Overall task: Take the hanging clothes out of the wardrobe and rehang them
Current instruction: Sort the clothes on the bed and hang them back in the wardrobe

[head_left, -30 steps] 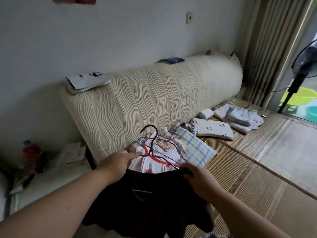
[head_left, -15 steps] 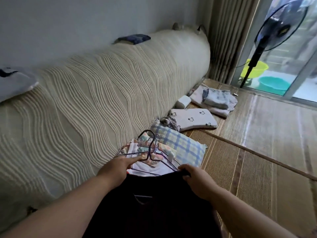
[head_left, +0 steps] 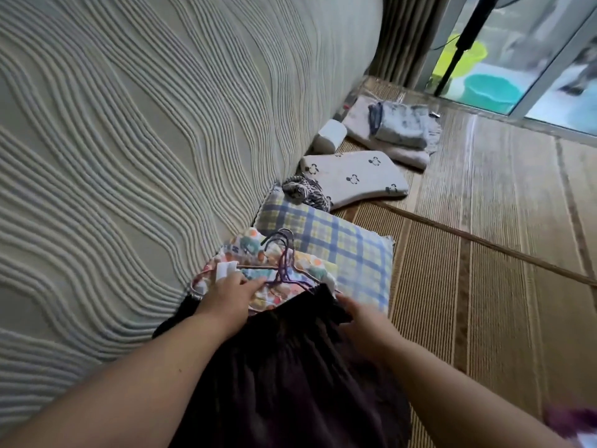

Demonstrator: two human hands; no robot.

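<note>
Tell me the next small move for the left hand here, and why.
Probably close the left hand on one of the wire hangers and draw it out of the bundle. Its fingers lie straight, touching the hangers on top of the patterned clothes, while the right hand already grips the top edge of the dark garment, so a hanger seems to be what it needs next.

A woven straw mat lies right of the cream ribbed headboard. Against it, near to far, lie printed clothes on wire hangers, a blue checked pillow, a white mouse-print pillow, a white paper roll and folded pale towels. A dark pleated garment overlaps the clothes' near edge.
</note>
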